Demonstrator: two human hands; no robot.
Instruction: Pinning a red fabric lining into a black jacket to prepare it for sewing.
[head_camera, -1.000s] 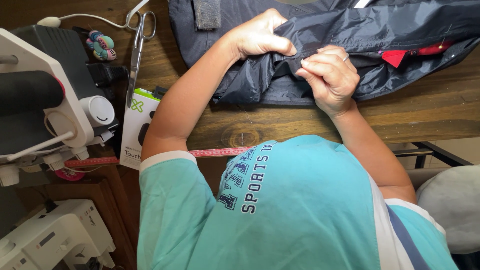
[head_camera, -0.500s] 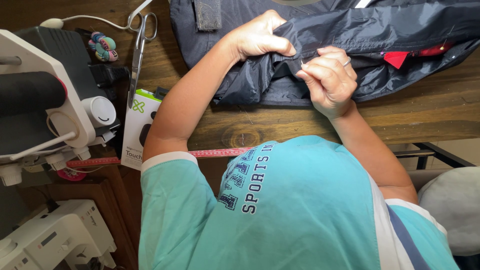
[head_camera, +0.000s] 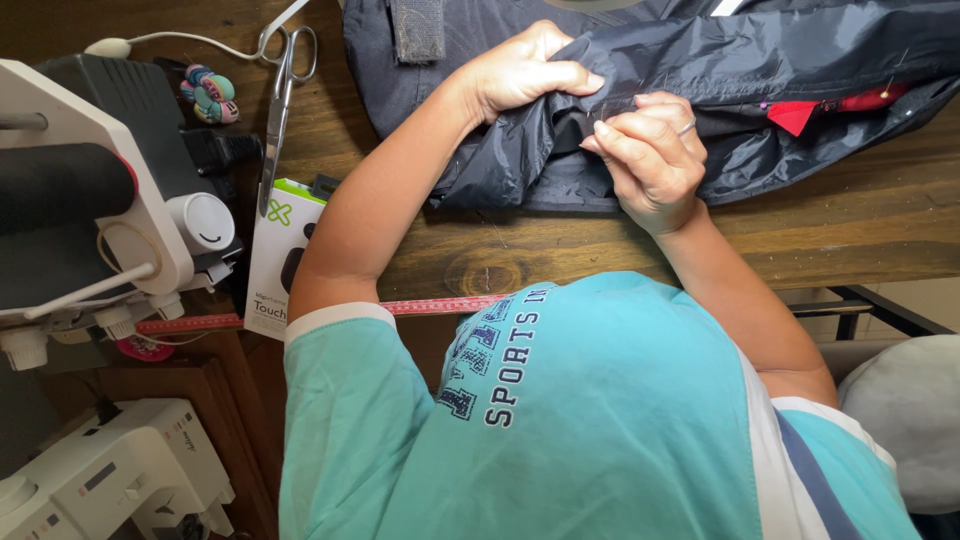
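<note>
A dark navy jacket (head_camera: 760, 60) of thin shiny fabric lies bunched on the wooden table (head_camera: 860, 230), with a red patch (head_camera: 795, 115) showing at its right. My left hand (head_camera: 520, 75) is closed on a fold of the jacket from the left. My right hand (head_camera: 645, 155), with a ring on one finger, pinches the same fold just to the right, fingertips nearly touching the left hand. Whether a pin is between the fingers cannot be told.
Long scissors (head_camera: 280, 95) lie at the upper left beside a small colourful object (head_camera: 210, 95). A sewing machine (head_camera: 100, 200) stands at the left, a white box (head_camera: 275, 255) next to it. A red measuring tape (head_camera: 440, 305) runs along the table edge. Another white machine (head_camera: 100, 480) sits lower left.
My right hand has shifted slightly up along the fold toward my left hand. My left hand keeps its grip in the same place.
</note>
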